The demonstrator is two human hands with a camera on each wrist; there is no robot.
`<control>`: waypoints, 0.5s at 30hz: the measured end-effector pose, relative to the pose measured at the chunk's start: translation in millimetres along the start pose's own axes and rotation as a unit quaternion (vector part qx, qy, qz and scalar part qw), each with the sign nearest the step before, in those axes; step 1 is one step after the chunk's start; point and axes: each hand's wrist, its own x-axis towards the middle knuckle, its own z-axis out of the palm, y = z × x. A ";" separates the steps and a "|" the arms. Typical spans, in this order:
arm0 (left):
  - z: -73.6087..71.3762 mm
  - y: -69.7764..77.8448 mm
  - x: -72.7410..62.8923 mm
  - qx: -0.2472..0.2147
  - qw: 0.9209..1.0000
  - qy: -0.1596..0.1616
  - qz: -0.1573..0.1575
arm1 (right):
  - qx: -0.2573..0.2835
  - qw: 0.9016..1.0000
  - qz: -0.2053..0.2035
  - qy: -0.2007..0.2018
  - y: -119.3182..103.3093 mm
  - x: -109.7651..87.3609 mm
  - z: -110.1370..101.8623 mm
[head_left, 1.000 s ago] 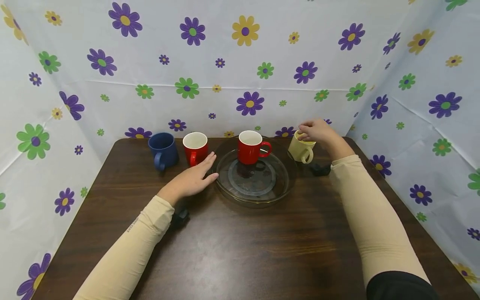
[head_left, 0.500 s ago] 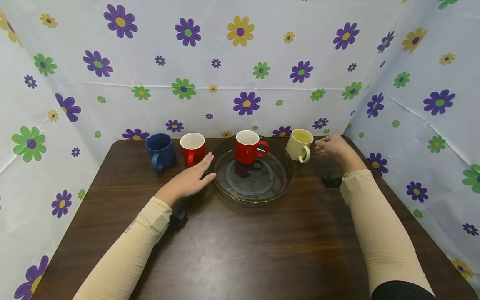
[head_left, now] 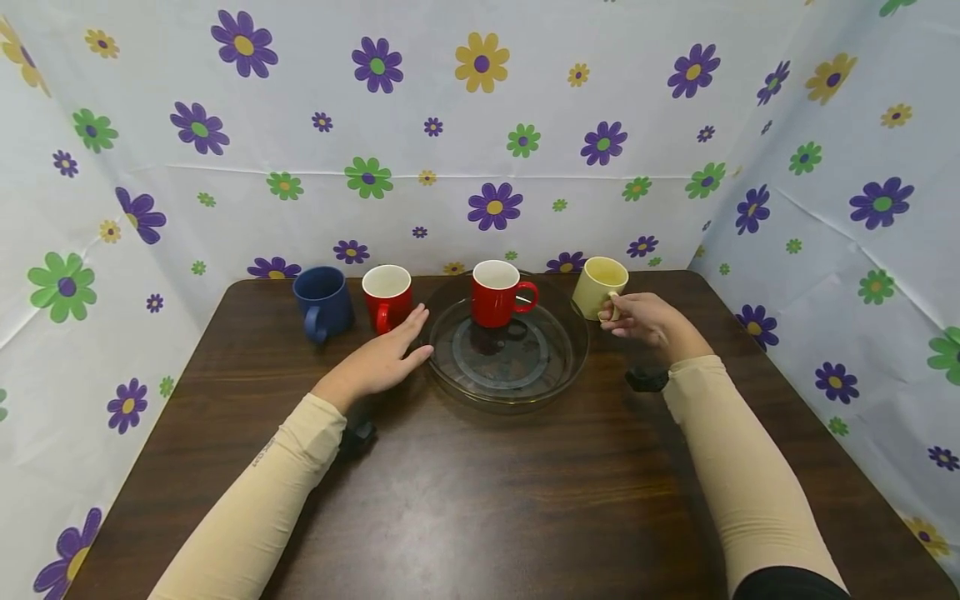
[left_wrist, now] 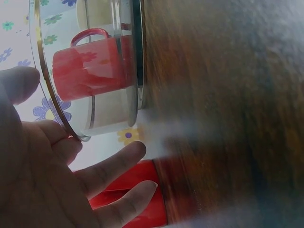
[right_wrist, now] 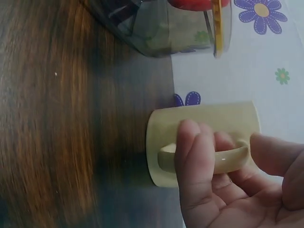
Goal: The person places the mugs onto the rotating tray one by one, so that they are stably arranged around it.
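At the right back of the table, my right hand [head_left: 648, 321] is at the handle of a pale yellow mug [head_left: 596, 287]. The right wrist view shows its fingers [right_wrist: 202, 159] curled round that handle, the thumb near its upper end; the mug stands upright. My left hand [head_left: 375, 362] lies beside a clear glass dish [head_left: 502, 371], fingers extended and fingertips right at the rim in the left wrist view. Inside the dish stands a red mug [head_left: 491, 304], its handle to the right. A second red mug [head_left: 385, 296] stands just beyond my left fingertips, partly covered by them.
A dark blue mug [head_left: 321, 296] stands at the back left, handle toward me. Flowered white cloth [head_left: 420, 100] hangs behind and at both sides of the brown wooden table [head_left: 487, 500]. Black wrist devices [head_left: 358, 437] sit under both wrists.
My right hand has left the yellow mug's top, swung out to its right, then come down and in to its handle. The left hand has stayed at the dish.
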 end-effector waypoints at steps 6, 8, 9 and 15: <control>1.1 -1.4 0.2 -0.001 1.000 0.003 0.001 | 0.056 0.998 -0.008 0.019 0.8 2.9 5.8; 1.6 -2.0 0.3 0.000 1.000 0.004 0.002 | 0.063 0.997 -0.010 0.031 1.2 4.1 6.9; 1.8 -2.3 0.4 0.000 1.000 0.004 0.002 | 0.065 0.997 -0.012 0.034 1.5 4.3 7.1; 2.7 -3.8 0.3 -0.001 1.000 0.001 0.004 | 0.061 0.997 -0.018 0.054 1.7 4.4 9.6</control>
